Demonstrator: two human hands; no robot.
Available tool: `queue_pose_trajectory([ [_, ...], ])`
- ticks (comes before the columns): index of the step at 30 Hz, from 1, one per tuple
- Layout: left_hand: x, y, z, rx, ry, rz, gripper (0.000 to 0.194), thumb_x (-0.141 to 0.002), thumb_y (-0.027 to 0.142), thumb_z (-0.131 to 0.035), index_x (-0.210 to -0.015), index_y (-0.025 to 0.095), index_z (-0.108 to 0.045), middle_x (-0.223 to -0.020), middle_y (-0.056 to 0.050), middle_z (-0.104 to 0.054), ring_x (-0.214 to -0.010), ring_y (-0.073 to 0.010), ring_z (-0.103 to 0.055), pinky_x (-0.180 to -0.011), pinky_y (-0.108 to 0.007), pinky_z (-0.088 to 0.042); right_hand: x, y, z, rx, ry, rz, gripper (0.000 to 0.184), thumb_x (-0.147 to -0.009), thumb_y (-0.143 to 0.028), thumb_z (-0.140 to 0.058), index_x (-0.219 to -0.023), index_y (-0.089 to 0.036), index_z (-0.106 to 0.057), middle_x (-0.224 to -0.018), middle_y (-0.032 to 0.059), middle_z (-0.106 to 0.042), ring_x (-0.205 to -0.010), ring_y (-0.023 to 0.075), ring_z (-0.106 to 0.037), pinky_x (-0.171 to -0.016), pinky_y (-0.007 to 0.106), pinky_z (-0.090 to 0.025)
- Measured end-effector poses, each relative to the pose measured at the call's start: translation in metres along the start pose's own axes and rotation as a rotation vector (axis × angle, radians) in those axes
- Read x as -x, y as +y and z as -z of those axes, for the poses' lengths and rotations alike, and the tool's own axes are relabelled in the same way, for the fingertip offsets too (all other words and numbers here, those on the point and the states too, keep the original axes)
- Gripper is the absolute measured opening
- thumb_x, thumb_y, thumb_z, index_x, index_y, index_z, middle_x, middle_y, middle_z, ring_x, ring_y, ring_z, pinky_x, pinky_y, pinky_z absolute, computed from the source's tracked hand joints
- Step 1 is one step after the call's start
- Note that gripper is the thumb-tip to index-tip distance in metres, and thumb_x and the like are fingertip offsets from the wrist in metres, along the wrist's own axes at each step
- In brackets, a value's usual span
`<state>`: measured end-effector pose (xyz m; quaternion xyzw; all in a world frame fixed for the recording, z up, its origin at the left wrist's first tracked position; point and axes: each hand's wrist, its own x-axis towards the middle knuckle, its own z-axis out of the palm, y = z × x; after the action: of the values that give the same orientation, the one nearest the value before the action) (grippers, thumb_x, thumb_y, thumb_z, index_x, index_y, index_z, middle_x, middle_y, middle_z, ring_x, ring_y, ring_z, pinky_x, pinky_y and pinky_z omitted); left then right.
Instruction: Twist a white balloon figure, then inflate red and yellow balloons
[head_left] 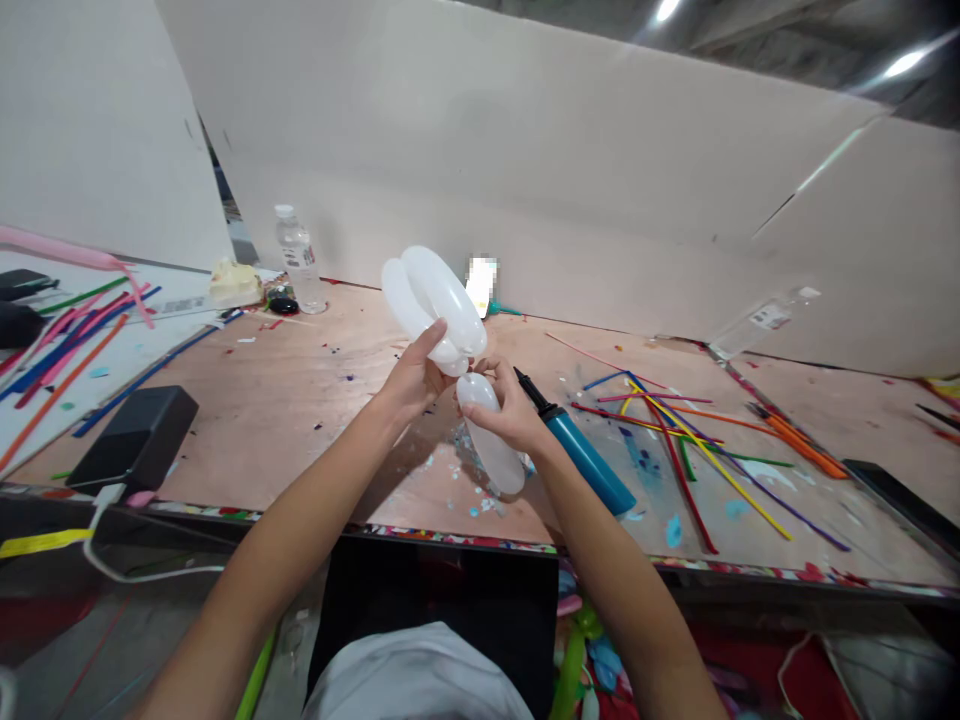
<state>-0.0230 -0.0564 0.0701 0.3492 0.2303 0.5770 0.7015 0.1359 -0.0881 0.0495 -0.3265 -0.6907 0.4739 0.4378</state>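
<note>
"Bare forearms (300, 540), reaching from seven and five o'clock?"

"Converging over the counter (255, 410): left hand (415, 382) gripping the twisted white balloon (455, 300) at its loops toward eleven, right hand (514, 412), thumb across, its bubble (495, 455) toward six."

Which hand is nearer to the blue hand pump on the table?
The right. The right hand is close beside the blue hand pump, at its nozzle end; the left hand is farther left, beyond the right hand.
</note>
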Motion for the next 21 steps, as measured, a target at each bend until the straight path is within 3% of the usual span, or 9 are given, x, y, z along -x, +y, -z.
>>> queue_pose_trajectory([
  [8,0.001,0.001,0.001,0.033,-0.035,-0.019,0.049,-0.071,0.052,-0.071,-0.104,0.017,-0.062,-0.091,-0.008,-0.07,-0.079,-0.0235,-0.066,-0.072,-0.038,-0.056,-0.001,-0.003,-0.007,0.199,0.061,0.055,0.042,-0.074,-0.027,-0.072,-0.107,-0.026,-0.046,-0.105,0.0035,-0.059,-0.092,0.0222,-0.058,-0.08,0.036,-0.046],
  [13,0.0,0.001,0.004,0.031,-0.045,-0.031,0.048,-0.073,0.052,-0.069,-0.106,0.018,-0.062,-0.096,-0.008,-0.07,-0.085,-0.0251,-0.067,-0.076,-0.04,-0.056,0.0,-0.002,-0.006,0.21,0.048,0.061,0.04,-0.078,-0.029,-0.07,-0.11,-0.027,-0.046,-0.11,0.0044,-0.058,-0.097,0.0235,-0.058,-0.084,0.039,-0.046],
  [18,0.004,0.004,0.002,-0.062,-0.085,-0.127,0.052,-0.066,0.037,-0.079,-0.11,0.017,-0.06,-0.105,-0.009,-0.069,-0.093,-0.0249,-0.066,-0.079,-0.036,-0.055,-0.002,0.001,-0.006,0.208,0.038,0.08,0.038,-0.082,-0.033,-0.067,-0.114,-0.027,-0.048,-0.115,0.0063,-0.058,-0.107,0.025,-0.056,-0.089,0.04,-0.045],
  [21,0.008,0.006,-0.001,-0.135,-0.126,-0.194,0.061,-0.066,0.03,-0.081,-0.12,0.019,-0.056,-0.108,-0.009,-0.068,-0.096,-0.0248,-0.066,-0.081,-0.035,-0.054,-0.005,0.008,-0.006,0.243,0.147,0.101,0.04,-0.081,-0.038,-0.067,-0.115,-0.026,-0.05,-0.111,0.0072,-0.059,-0.103,0.0233,-0.057,-0.086,0.038,-0.048],
])
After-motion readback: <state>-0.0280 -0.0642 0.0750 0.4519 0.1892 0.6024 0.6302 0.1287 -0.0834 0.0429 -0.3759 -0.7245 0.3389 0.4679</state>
